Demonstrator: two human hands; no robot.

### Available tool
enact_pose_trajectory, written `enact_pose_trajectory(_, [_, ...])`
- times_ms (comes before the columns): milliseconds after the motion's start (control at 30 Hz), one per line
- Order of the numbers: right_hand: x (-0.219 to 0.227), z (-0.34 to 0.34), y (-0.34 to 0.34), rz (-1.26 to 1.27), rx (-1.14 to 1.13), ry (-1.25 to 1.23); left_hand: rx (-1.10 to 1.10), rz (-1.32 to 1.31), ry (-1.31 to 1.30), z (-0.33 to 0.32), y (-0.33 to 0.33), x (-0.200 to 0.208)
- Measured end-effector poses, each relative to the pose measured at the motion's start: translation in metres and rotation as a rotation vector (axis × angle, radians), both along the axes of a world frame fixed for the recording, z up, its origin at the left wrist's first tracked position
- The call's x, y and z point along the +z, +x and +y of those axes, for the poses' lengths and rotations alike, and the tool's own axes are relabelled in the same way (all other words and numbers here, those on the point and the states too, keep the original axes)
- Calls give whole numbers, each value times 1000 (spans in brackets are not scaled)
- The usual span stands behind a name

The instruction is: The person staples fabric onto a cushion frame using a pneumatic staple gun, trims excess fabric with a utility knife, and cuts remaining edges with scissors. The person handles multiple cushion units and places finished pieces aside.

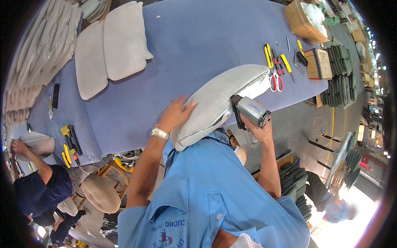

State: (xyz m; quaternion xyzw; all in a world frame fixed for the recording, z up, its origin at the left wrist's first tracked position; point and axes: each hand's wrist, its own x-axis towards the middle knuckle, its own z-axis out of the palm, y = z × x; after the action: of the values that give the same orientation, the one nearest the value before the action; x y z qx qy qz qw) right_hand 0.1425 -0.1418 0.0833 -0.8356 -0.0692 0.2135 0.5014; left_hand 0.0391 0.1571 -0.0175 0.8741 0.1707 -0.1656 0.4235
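Note:
A light grey upholstered seat cushion (219, 93) is tilted up between my body and the table's near edge, its open underside turned toward my right and white material showing at the rim. My left hand (178, 113), with a metal watch on the wrist, holds the cushion's left part with its fingers against the grey cover. In my right hand (258, 130) is a silver and black pneumatic staple gun (251, 111). Its nose touches or nearly touches the cushion's underside edge; the exact contact is hidden.
On the blue table (198, 37) lie two grey covered panels (122, 41), red-handled scissors (276, 82), yellow cutters (269, 56) and pliers. A yellow-black staple gun (71, 138) lies left. Stacked grey cushions (45, 45) rise far left; cardboard boxes (304, 22) stand right. A co-worker (41, 186) handles another cushion.

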Motion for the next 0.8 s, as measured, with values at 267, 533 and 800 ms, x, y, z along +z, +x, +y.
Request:
enact_pose_trajectory(267, [10,-2,-8,18,-4,-40,-230,-14,-330,-49,78,18])
enact_pose_trajectory(533, [7,-1,-8,-81,39,26,-335,-104,-10,-77,65,72])
enact_pose_trajectory(800, [5,-4,-20,-88,42,48,-314,-83,150,-86,63,81])
